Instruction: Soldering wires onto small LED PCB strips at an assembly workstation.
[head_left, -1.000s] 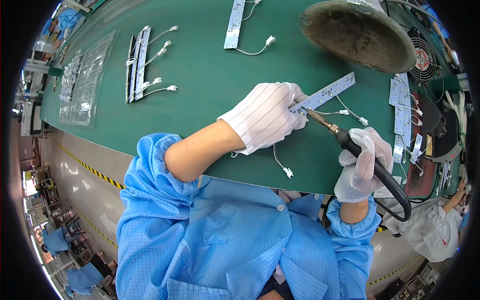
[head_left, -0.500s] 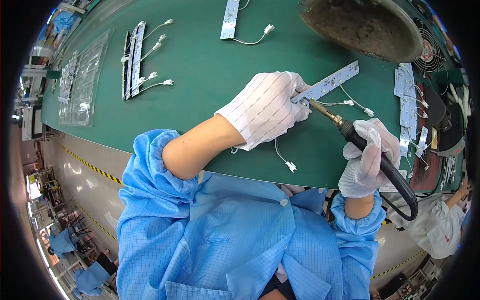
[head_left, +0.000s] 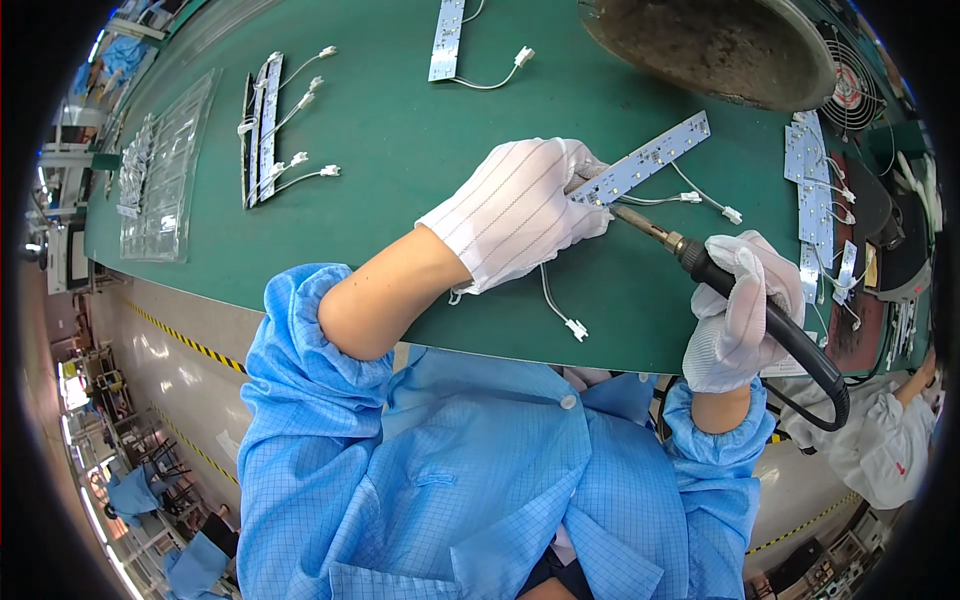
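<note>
My left hand [head_left: 530,205], in a white striped glove, is closed around the lower end of a narrow LED strip board [head_left: 645,160]. The board slants up to the right, and thin white wires with white plugs [head_left: 732,215] hang from its lower side. Another wire with a plug [head_left: 576,329] comes out below my left hand. My right hand [head_left: 745,310], also gloved, grips the black handle of a soldering iron [head_left: 692,256]. The iron's tip is beside the board's lower edge, close to my left fingers; whether it touches cannot be made out.
A round dark fume hood [head_left: 715,50] and a fan [head_left: 852,88] stand at the far right. More LED boards [head_left: 808,180] lie on the right of the green table [head_left: 380,120]. Wired boards [head_left: 268,130] and a clear plastic tray [head_left: 165,180] lie at left, one board [head_left: 446,40] at the back.
The iron's tip has drawn back slightly from the board's face to its edge. My left hand and the board have shifted a little left in the picture, along with the table.
</note>
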